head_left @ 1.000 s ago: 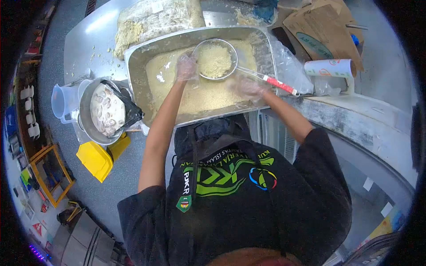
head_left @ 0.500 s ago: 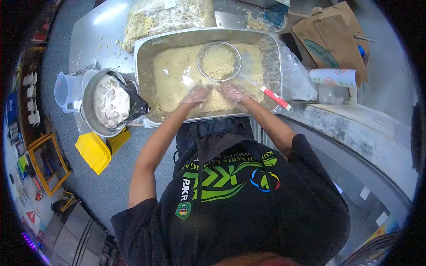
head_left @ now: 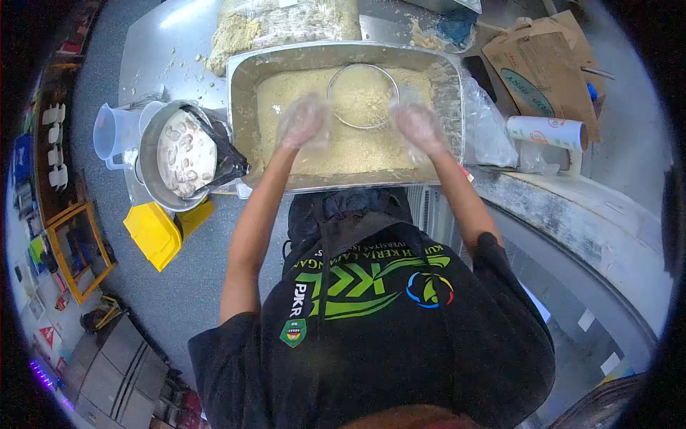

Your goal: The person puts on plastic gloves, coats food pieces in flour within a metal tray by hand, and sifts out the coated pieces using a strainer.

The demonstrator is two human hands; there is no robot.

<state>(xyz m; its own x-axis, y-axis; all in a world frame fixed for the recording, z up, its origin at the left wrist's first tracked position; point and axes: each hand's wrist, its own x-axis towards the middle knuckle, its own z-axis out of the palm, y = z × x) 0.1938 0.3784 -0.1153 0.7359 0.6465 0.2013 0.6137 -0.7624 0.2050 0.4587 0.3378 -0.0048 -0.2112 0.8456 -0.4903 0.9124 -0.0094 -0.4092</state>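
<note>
A large metal tray (head_left: 239, 136) holds pale yellow crumbly flour (head_left: 343, 154). A round wire sieve (head_left: 362, 96) with crumbs in it lies over the flour near the tray's middle; its handle is mostly hidden behind my right arm. My left hand (head_left: 304, 123), in a clear plastic glove, is over the flour left of the sieve. Close to the sieve's right rim is my right hand (head_left: 420, 127), gloved too. Motion smears both hands, so their fingers cannot be told apart.
Left of the tray stands a metal pot (head_left: 187, 156) of white liquid with pieces, beside a clear plastic jug (head_left: 114, 134). A large floury bag (head_left: 300, 21) lies behind the tray. On the right are cardboard (head_left: 543, 71), a paper roll (head_left: 547, 132) and clear plastic (head_left: 486, 125).
My hands were close together in the flour below the sieve. They have since moved apart and up, one to each side of it. The whole view has shifted slightly.
</note>
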